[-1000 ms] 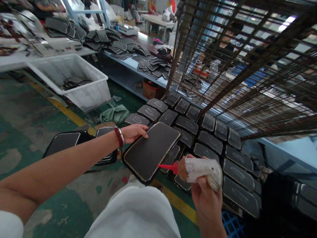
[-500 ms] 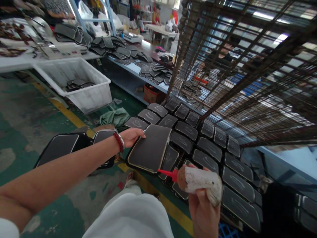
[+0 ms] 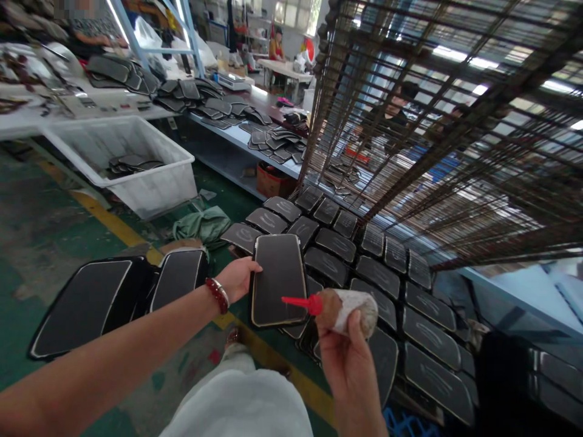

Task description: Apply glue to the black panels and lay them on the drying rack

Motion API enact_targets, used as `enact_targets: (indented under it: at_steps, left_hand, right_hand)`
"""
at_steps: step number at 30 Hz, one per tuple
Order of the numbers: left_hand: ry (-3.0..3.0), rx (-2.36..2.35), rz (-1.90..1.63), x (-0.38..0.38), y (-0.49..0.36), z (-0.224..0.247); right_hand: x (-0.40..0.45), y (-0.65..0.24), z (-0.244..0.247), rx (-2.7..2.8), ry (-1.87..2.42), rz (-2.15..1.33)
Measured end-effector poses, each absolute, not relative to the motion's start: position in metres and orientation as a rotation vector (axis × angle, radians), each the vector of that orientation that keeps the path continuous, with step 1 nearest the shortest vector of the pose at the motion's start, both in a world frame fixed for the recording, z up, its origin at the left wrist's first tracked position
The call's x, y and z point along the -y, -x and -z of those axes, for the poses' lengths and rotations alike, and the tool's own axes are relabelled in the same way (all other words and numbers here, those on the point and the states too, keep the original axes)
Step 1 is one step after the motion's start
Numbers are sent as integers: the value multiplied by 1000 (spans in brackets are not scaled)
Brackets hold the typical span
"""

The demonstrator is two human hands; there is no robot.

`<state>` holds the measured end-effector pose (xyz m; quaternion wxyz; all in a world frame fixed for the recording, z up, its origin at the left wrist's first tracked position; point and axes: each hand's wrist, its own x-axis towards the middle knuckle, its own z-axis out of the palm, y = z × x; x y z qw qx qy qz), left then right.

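My left hand (image 3: 239, 278) grips the left edge of a dark, rounded rectangular panel (image 3: 277, 273) with a pale line along its border, thumb on top. In my right hand (image 3: 348, 346) is a whitish squeeze bottle (image 3: 353, 306) with brown stains and a red pointed nozzle. The nozzle tip lies over the lower part of the panel; whether it touches I cannot tell. Beyond and to the right, rows of similar dark panels (image 3: 334, 244) lie side by side, many with pale squiggles on them. More panels (image 3: 82, 303) are stacked at the left, near my forearm.
A tilted metal wire rack (image 3: 410, 133) rises over the panels at the right. A white plastic bin (image 3: 159, 188) with dark pieces inside stands left, near a green cloth (image 3: 203, 226). Dark pieces cover parts of a long bench (image 3: 232, 133). Other people sit farther back.
The held panel has turned more upright in view. My right hand has moved left with the bottle, bringing its nozzle from the panel's lower right corner over its surface. The view has shifted slightly.
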<state>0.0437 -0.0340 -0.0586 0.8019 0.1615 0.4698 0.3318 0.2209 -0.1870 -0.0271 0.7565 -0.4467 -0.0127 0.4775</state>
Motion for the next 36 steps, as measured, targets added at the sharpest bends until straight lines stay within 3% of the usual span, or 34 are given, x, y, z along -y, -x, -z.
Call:
enact_targets:
  at_steps: [10, 18, 24, 32, 36]
  left_hand:
    - [-547, -874, -427, 63, -69, 35]
    - [-593, -895, -473, 53, -68, 40]
    - [-598, -913, -413, 52, -65, 31]
    - [-652, -903, -431, 46, -63, 42]
    - [-643, -913, -405, 41, -58, 47]
  right_hand:
    - [153, -263, 25, 417, 1128, -672]
    - [190, -259, 31, 550, 1201, -967]
    - [179, -279, 27, 512, 1113, -695]
    - [188, -266, 35, 507, 1180, -955]
    - [182, -273, 39, 405, 1193, -802]
